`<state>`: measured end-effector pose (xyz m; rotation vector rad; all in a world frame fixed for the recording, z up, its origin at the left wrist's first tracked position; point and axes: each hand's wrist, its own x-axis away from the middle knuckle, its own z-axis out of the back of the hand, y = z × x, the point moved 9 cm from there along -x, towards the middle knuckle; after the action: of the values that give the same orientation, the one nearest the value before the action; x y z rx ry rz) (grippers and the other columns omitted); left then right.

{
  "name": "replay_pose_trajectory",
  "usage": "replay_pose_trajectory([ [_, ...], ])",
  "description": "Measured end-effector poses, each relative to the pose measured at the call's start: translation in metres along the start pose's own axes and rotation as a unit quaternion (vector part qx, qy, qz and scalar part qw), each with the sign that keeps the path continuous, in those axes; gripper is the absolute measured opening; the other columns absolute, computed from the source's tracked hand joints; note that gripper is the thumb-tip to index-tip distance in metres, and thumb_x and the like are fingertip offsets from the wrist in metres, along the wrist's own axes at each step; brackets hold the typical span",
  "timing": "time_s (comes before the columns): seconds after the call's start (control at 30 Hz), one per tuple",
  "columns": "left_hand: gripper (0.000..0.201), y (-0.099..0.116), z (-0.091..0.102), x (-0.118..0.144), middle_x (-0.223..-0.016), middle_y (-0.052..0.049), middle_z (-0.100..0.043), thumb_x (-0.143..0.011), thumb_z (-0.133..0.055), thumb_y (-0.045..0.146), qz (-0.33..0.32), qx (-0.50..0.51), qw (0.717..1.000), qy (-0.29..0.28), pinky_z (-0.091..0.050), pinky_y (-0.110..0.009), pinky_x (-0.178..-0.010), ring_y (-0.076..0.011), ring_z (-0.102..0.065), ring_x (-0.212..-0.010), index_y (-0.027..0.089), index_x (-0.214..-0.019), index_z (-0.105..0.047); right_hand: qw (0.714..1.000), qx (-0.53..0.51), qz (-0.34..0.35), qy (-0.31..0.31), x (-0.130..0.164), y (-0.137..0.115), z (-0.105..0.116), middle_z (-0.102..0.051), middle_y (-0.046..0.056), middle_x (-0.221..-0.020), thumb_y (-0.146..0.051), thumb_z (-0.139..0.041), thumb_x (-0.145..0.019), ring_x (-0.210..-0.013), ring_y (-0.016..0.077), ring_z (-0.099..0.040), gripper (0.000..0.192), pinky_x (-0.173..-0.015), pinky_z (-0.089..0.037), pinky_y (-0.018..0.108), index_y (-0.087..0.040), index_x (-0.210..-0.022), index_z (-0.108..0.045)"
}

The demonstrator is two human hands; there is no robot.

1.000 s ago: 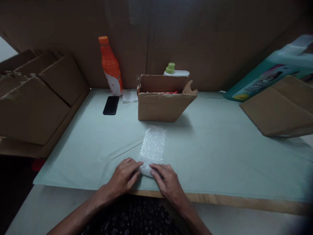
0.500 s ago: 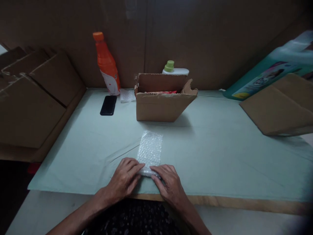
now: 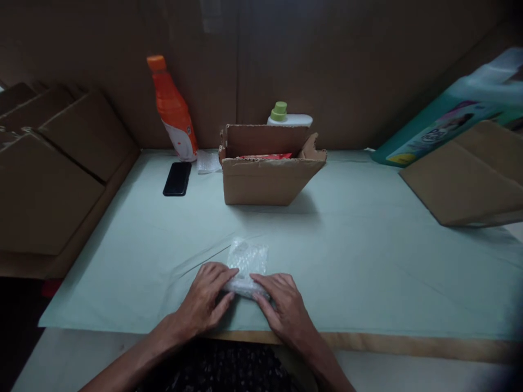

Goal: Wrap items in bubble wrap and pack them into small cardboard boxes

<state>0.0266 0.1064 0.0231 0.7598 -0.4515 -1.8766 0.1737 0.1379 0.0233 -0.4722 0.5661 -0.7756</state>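
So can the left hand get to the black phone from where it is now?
Probably yes. The left hand rests on the bubble wrap roll, and only bare green table cover lies between it and the phone, though it looks like a long stretch.

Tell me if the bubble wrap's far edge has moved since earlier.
Yes. The clear bubble wrap sheet has shortened; its far edge drew toward the hands, away from the open cardboard box.
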Motion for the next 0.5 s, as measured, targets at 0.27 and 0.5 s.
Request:
replay_pose_trajectory([
  [0.27,0.042,-0.038,-0.01,-0.032,-0.107,-0.013,-0.067,-0.091,-0.057,0.027,0.134,-0.064,0.989,0.01,-0.05,-0.048,-0.087,-0.0289,-0.06,-0.098,0.016,-0.132,-0.056,0.992,0.121,0.001,0.031,0.002,-0.004,0.002,-0.068,0.013,-0.125,-0.021,-0.058,-0.095,-0.11,0.0306,-0.062,0.032,-0.092,-0.047,0.048,-0.022,-0.126,-0.063],
  [0.5,0.055,-0.048,-0.013,-0.002,-0.125,-0.017,-0.066,-0.089,-0.061,0.041,0.316,0.293,0.898,0.092,-0.05,-0.045,-0.099,-0.0272,-0.065,-0.111,0.014,-0.136,-0.052,0.985,-0.07,-0.121,0.099,-0.01,0.031,0.005,-0.075,0.008,-0.108,-0.027,-0.056,-0.097,-0.098,0.0242,-0.069,0.024,-0.086,-0.054,0.038,-0.022,-0.118,-0.065],
])
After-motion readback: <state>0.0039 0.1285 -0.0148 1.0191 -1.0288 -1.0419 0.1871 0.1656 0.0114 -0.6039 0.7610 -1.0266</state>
